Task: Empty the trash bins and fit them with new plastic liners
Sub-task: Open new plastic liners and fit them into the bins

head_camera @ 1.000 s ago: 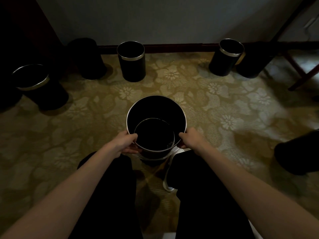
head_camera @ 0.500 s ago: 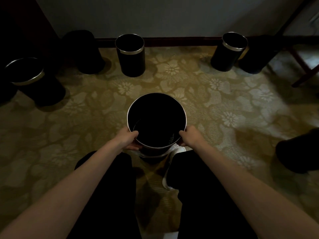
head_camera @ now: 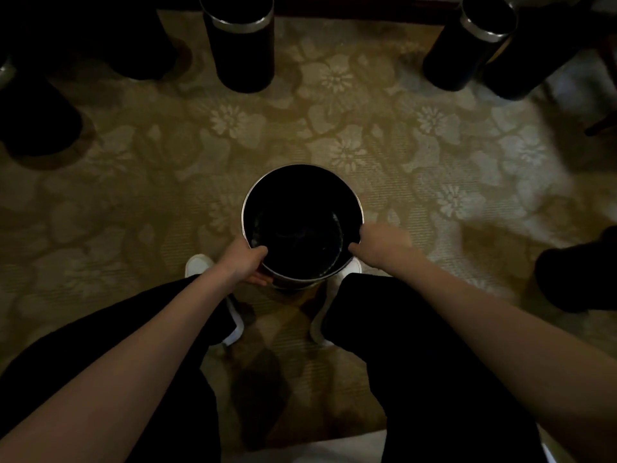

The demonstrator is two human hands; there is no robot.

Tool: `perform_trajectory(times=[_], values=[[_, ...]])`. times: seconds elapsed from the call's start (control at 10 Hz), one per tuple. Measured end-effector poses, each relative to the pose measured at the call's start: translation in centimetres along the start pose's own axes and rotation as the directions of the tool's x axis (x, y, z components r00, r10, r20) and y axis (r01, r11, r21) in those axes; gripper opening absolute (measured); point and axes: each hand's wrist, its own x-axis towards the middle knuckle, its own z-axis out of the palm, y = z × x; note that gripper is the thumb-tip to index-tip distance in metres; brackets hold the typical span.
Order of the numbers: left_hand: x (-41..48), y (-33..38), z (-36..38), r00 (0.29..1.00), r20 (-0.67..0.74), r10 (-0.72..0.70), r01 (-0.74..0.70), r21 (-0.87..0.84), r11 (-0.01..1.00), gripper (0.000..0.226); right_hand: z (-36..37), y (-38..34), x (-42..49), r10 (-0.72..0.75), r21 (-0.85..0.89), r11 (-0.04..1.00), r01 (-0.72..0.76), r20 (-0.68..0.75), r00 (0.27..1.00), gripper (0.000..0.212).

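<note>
The left hand point(head_camera: 245, 264) has its grip closed on the near-left rim of the trash bin point(head_camera: 300, 188), with the thumb hooked over the lip and the fingers curled below it on the outside. The right hand point(head_camera: 380, 247) lies against the near-right rim but is blurred, so I cannot tell whether that grip is closed or only touching. The bin sits just ahead of and between both hands, about equally near to each. It stands upright on the carpet point(head_camera: 133, 228) between the white shoes point(head_camera: 198, 264), with its long axis vertical and its mouth pointing straight up. Something glossy and dark shows inside, and I cannot tell whether it is a liner or the bin's wall. I judge that any lift or lining runs along that vertical axis. Other bins point(head_camera: 240, 45) stand well apart.
</note>
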Motion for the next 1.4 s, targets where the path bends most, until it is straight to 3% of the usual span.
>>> perform_trajectory(times=[0.1,0.2,0.3,0.4,0.6,0.8,0.9,1.0,1.1,1.2,1.4], values=[[1.5,-1.0,0.2,1.0,-0.008,0.017,-0.017,0.023,1.0,0.045,0.1,-2.1,2.8,-0.147,-0.197,0.975,0.102,-0.228,0.962,0.027],[3.0,-2.2,0.4,1.0,-0.015,0.014,-0.013,0.045,0.999,0.049,2.2,-5.3,7.4,-0.244,-0.012,0.969,0.245,0.032,0.969,0.036],[4.7,-3.0,0.4,1.0,-0.012,0.009,-0.008,0.073,0.997,0.053,5.8,-8.3,11.5,-0.238,0.086,0.971,0.222,0.353,0.905,0.083],[5.9,-3.3,0.2,1.0,-0.03,-0.002,0.005,0.113,0.994,0.053,9.3,-9.7,14.7,-0.173,0.063,0.985,0.163,0.465,0.868,0.108],[4.3,-2.2,-0.1,0.996,-0.086,0.011,0.007,0.202,0.979,0.05,13.6,-11.3,16.9,-0.056,-0.083,0.989,0.121,0.548,0.834,0.093],[1.2,0.0,-1.3,0.995,-0.073,0.065,-0.044,0.261,0.964,0.059,13.3,-11.7,17.2,0.001,-0.004,1.0,0.002,0.585,0.811,0.043],[0.8,0.5,-1.7,0.994,-0.077,0.084,-0.06,0.275,0.959,0.055,12.2,-11.1,16.1,0.051,0.115,0.982,-0.148,0.596,0.801,0.041],[1.3,0.3,-1.7,0.991,-0.088,0.102,-0.072,0.293,0.954,0.057,11.6,-11.0,15.5,0.031,0.257,0.945,-0.204,0.55,0.835,0.044],[2.5,-0.7,-1.7,0.99,-0.074,0.119,-0.094,0.278,0.956,0.061,12.1,-10.7,16.0,-0.003,0.204,0.971,-0.126,0.536,0.844,0.043],[4.2,-2.5,-1.7,0.995,-0.035,0.098,-0.086,0.257,0.963,0.066,13.7,-11.5,18.3,0.026,0.043,0.997,-0.062,0.585,0.811,0.044],[7.6,-5.4,-0.6,0.999,-0.023,0.028,-0.024,0.151,0.988,0.061,17.6,-11.5,22.6,-0.03,-0.048,0.996,0.073,0.604,0.797,0.082]])
